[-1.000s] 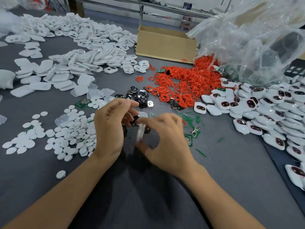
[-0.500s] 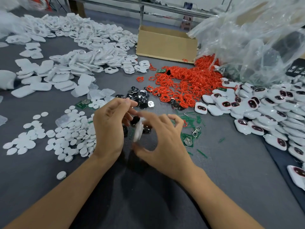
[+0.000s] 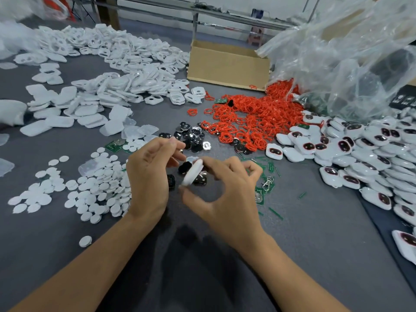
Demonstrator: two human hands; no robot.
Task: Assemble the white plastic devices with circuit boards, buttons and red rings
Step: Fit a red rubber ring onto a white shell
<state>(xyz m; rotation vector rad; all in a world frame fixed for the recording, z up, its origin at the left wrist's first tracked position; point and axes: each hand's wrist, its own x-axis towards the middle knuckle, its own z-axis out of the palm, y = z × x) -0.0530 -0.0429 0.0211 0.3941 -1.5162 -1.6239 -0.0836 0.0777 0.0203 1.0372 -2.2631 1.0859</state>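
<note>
Head view: two hands, one white device (image 3: 192, 172) between them, held edge-on just above the bench (image 3: 315, 244). Right hand (image 3: 227, 199) pinches it, thumb and forefinger. Left hand (image 3: 148, 176) has its fingers curled at the device's top end; can't tell if it is holding anything. Uncounted heaps: red rings (image 3: 252, 118), white discs (image 3: 90, 192), white shells (image 3: 112, 70), finished devices (image 3: 360, 154), black buttons (image 3: 193, 136). A few circuit boards (image 3: 114, 144). One cardboard box (image 3: 227, 66), one clear plastic bag (image 3: 349, 64). Grey bench top.

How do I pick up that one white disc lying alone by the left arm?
Pinch the white disc across its rim, coming straight down from above. It lies flat and thin on the grey table, nothing touching it, so probably only its edge offers a grip.
</note>
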